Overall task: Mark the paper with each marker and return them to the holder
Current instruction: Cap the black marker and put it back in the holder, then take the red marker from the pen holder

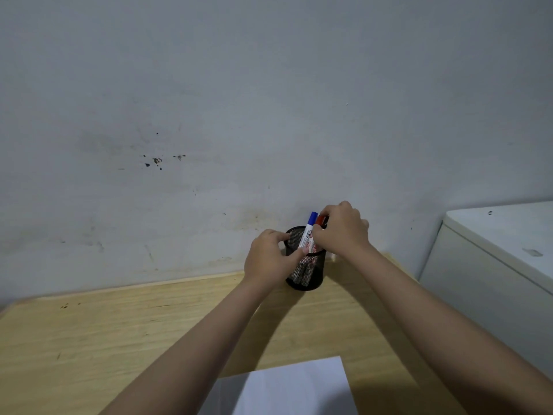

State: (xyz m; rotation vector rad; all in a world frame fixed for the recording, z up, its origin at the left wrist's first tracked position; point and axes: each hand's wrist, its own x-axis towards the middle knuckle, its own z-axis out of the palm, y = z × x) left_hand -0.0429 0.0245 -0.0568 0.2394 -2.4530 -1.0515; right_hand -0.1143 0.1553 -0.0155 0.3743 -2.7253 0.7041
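Both hands at holder (305,277) by desk's far edge, left hand (269,259) grasping holder, right hand (341,232) pinching red marker (321,220)

Table (119,324): light wood grain, a few small dark specks near its far left edge. Wall (239,100) behind: pale grey, scuffed, with dark chipped spots left of centre. White cabinet (493,265) at right, beside the table, top marked.

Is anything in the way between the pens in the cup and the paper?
Nothing visible is. The markers stand in the holder at the far side of the table; bare wood lies between it and the paper. Only the person's own forearms cross that space.
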